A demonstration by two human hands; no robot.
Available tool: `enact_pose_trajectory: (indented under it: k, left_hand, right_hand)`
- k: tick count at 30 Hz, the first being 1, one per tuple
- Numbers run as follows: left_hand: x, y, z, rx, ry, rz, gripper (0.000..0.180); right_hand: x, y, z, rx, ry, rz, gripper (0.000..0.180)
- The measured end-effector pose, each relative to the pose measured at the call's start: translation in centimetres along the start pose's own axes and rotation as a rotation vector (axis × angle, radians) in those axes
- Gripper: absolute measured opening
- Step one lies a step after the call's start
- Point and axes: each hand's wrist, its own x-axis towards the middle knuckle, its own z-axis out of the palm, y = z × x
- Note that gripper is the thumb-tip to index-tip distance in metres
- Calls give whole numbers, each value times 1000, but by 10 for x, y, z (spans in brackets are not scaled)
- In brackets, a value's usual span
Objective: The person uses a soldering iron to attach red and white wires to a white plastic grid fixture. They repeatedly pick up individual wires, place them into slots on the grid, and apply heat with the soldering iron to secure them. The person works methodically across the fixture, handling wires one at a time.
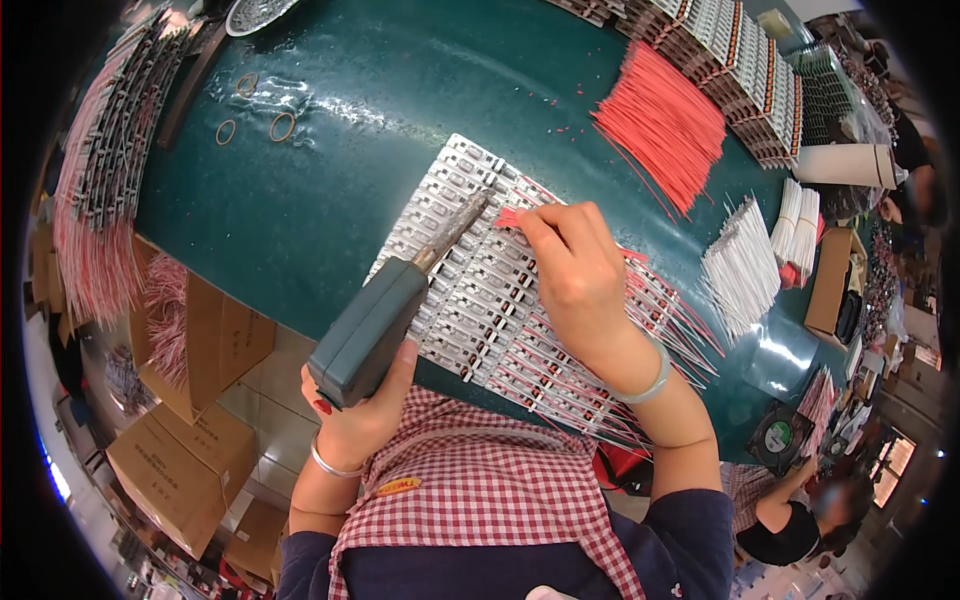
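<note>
My left hand (362, 415) is wrapped round the grip of a dark grey-green soldering gun (368, 330), whose metal tip points up and to the right over a panel of small parts. That panel (425, 215) lies on the table, with rows of white plastic pieces and metal contacts. Thumb and fingers of my right hand (575, 265) pinch short red wires (508, 217) at the panel's upper part, close to the iron's tip. Red and white wires (660, 310) extend from the panel's right side, partly under my right wrist.
A pile of red wires (665, 125) and a bundle of white wires (742, 268) lie to the right. Stacked panels (745, 75) stand behind them; wired panels (110, 150) hang at the left edge. Rubber bands (283, 127) and a metal dish (255, 14) are at upper left. A co-worker (800, 520) sits at lower right.
</note>
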Motion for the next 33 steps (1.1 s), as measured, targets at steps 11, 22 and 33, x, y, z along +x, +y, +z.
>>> enact_pose_trajectory:
  k: [11,22,33]
  left_hand:
    - [8,4,3,43,-77,104,17]
    - [10,5,3,67,-108,118,19]
    - [4,5,-1,85,-35,116,18]
  right_hand:
    - [2,-2,1,-29,-37,11,29]
    - [4,-4,-1,-46,-51,14,27]
    - [5,-5,0,-59,-44,17,24]
